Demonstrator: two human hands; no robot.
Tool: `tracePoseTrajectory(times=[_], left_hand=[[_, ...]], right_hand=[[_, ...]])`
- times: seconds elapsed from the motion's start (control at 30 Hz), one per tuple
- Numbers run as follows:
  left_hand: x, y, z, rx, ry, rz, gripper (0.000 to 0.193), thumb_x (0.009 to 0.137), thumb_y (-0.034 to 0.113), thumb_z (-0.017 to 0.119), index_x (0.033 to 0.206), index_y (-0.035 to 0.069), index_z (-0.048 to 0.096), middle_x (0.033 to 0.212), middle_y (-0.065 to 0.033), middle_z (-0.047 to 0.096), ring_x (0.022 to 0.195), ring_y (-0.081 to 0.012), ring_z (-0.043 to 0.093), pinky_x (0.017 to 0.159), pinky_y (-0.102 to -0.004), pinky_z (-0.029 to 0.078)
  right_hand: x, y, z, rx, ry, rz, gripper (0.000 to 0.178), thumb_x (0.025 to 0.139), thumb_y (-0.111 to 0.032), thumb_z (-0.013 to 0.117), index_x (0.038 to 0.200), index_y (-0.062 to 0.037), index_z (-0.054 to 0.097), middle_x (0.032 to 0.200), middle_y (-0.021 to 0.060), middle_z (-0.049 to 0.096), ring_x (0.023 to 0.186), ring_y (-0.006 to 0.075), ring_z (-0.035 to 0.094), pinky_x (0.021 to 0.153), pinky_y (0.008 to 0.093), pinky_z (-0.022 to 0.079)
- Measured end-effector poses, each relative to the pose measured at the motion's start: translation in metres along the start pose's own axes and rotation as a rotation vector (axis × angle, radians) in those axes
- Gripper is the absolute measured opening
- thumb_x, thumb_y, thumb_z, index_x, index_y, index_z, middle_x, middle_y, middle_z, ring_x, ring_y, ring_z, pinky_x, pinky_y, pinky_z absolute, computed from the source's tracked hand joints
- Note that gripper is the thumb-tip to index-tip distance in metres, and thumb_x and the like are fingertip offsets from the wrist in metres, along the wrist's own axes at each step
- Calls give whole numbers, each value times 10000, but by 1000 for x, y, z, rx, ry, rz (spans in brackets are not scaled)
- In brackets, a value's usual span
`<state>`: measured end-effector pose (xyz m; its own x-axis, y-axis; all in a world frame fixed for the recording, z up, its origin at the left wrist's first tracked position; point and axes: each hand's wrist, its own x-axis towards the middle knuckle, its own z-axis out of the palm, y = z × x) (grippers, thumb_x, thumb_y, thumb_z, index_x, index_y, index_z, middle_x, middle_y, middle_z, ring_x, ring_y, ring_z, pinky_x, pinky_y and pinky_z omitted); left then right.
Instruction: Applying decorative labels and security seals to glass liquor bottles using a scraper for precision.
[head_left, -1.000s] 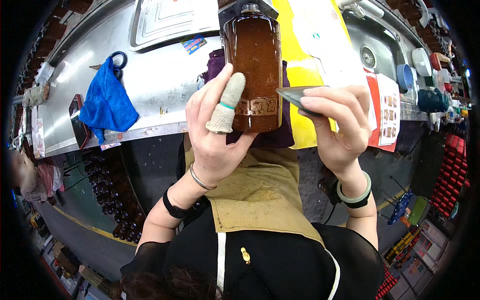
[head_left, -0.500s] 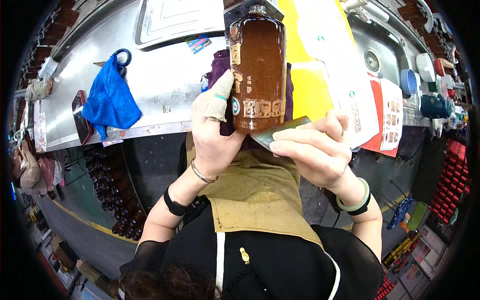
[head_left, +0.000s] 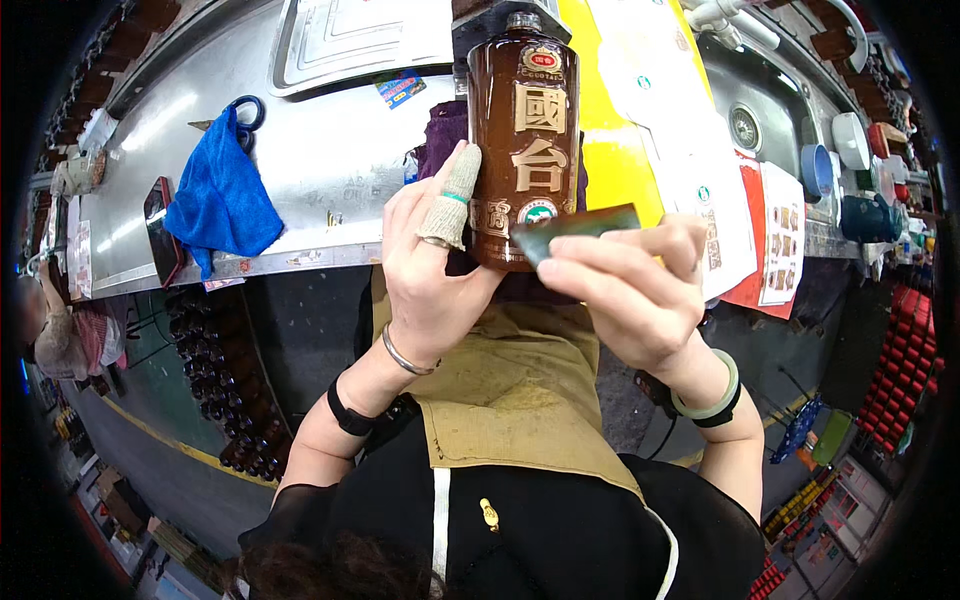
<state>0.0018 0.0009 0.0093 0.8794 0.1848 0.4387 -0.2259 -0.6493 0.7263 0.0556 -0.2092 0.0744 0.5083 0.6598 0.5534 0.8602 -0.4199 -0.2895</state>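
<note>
A brown glass bottle (head_left: pixel 495 110) with gold raised lettering and a round emblem lies on its side, its neck away from me and its decorated front facing up. My left hand (head_left: pixel 430 270) grips its left side near the base, with cloth covers on a finger or two. In my right hand (head_left: pixel 640 300) a flat dark-green scraper (head_left: pixel 600 221) is pinched between thumb and fingers. Its edge lies over the lower right of the bottle's front, beside the round emblem; whether it touches the glass I cannot tell. Purple cloth (head_left: pixel 440 130) shows beneath the bottle.
A blue cloth (head_left: pixel 225 205) partly covers scissors (head_left: pixel 248 110) on the metal bench (head_left: pixel 330 180). Beside the cloth lies a phone-like dark slab (head_left: pixel 160 230). A metal tray (head_left: pixel 370 45) is at the back. To the right are yellow and white sheets (head_left: pixel 690 165) and a sink (head_left: pixel 765 90).
The bottle has turned about its long axis, bringing the large gold lettering and emblem to the top. The scraper has moved up from the base's corner onto the lower front.
</note>
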Motion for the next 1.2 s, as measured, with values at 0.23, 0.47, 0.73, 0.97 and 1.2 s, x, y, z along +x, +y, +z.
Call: tracePoseTrajectory(times=[0.23, 0.47, 0.73, 0.97, 1.2], left_hand=[[1, 2, -5, 56, 14, 61, 833, 615, 77, 888, 1400, -44, 635, 1429, -178, 664, 1114, -337, 643, 1013, -445, 476], [-10, -12, -6, 9, 53, 160, 703, 650, 72, 882, 1322, -27, 703, 1448, -194, 651, 1173, -348, 663, 1016, -447, 501], [-11, -8, 5, -102, 77, 40, 789, 695, 62, 920, 1421, -13, 620, 1421, -184, 646, 1256, -334, 630, 1078, -436, 492], [0, -6, 5, -118, 60, 6, 848, 667, 95, 945, 1426, -22, 584, 1374, -181, 646, 1237, -352, 624, 1086, -444, 480], [-8, -18, 3, -145, 28, -10, 812, 698, 57, 894, 1439, -44, 578, 1362, -184, 666, 1235, -358, 630, 1076, -429, 499]], right_hand=[[10, -1, -3, -42, -7, -10, 314, 735, -104, 773, 1041, -156, 821, 1010, -60, 785, 848, 141, 608, 833, 318, 405], [16, 3, -8, -64, 48, 11, 279, 743, -94, 811, 1013, -162, 818, 1032, -28, 795, 839, 140, 623, 813, 324, 420], [31, 3, -2, 86, -83, -27, 244, 787, -216, 854, 1016, -151, 802, 944, -49, 766, 742, 148, 592, 759, 329, 413], [117, 91, 26, -251, 212, -195, 177, 835, -218, 795, 984, -145, 733, 872, -34, 675, 866, 198, 651, 779, 371, 453], [49, 30, 21, 173, -99, -500, 223, 823, -196, 827, 1042, -201, 787, 929, -40, 705, 828, 161, 573, 792, 328, 466]])
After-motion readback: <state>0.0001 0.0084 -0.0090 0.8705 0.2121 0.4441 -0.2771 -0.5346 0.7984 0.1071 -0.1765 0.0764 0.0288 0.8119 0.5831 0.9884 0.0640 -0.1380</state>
